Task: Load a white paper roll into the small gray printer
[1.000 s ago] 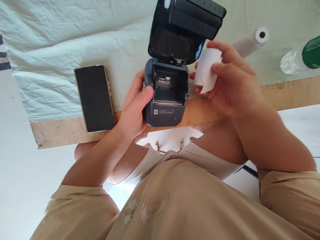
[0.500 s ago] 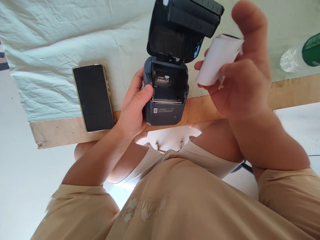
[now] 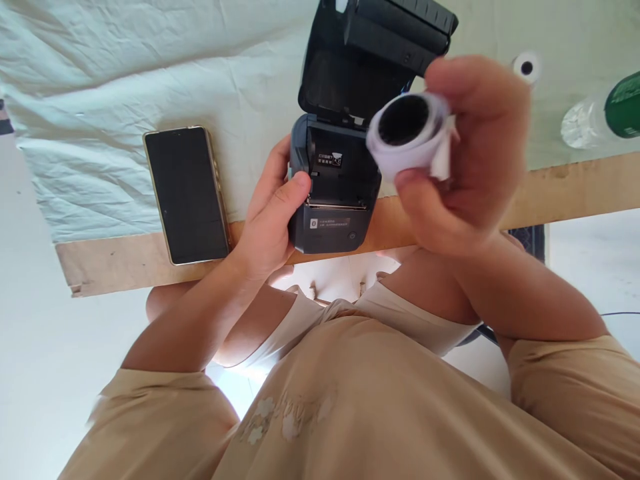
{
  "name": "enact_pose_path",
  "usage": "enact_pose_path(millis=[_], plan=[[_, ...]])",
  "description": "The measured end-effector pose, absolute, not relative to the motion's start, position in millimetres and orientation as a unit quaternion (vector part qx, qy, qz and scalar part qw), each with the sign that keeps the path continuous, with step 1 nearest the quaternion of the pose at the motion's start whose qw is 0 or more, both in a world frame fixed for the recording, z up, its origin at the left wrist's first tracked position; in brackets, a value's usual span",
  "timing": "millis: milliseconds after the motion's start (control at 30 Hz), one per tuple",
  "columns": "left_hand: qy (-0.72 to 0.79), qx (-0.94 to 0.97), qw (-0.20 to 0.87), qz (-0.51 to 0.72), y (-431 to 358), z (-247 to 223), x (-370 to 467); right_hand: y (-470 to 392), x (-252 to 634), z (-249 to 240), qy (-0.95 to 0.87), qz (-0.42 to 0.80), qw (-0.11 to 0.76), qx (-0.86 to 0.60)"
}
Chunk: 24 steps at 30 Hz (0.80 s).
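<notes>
A dark label printer (image 3: 333,230) is gripped at its left side by my left hand (image 3: 270,213), thumb on the upper edge. Its lid (image 3: 335,80) stands swung back, so the bay (image 3: 335,183) with a small printed sticker shows. My right hand (image 3: 480,147) holds a white paper roll (image 3: 397,160) between thumb and fingers, above the printer's right side. One end of the roll faces me with its wide dark core, and a loose paper end hangs by the fingers. The roll covers part of the bay and the lid hinge.
A phone (image 3: 187,193) lies face up on the pale green cloth (image 3: 240,80), left of the printer. At the right are a second small white roll (image 3: 527,67) and a clear bottle with a green label (image 3: 625,103). The table's bare wooden edge (image 3: 120,263) runs along the front.
My right hand has moved left with the paper roll and turned its core end toward me. The small roll behind has come into view. The left hand and printer have barely shifted.
</notes>
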<state>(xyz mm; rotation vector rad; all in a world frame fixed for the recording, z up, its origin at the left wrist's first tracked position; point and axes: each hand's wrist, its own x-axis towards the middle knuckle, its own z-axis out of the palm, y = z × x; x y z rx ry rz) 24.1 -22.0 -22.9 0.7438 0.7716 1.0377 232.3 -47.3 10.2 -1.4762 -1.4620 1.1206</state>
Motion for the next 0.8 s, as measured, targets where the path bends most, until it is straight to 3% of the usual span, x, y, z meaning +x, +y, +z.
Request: enact_pose_path(millis=[100,200,400,633,800], plan=[[0.339,0.341,0.730,0.485,-22,-26,24,-34,227,-5,-0.750,0.181,0.471,-0.427],[0.328,0.350,0.724,0.495,-22,-30,23,-24,219,-13,-0.786,0.061,0.487,-0.375],[0.346,0.352,0.717,0.492,-23,-32,21,-28,215,-7,-0.797,0.053,0.412,-0.439],[0.368,0.390,0.689,0.487,-22,-43,17,-28,220,-14,-0.795,-0.021,0.432,-0.427],[0.333,0.407,0.696,0.488,-19,-42,13,-37,219,-16,-0.826,-0.011,0.359,-0.435]])
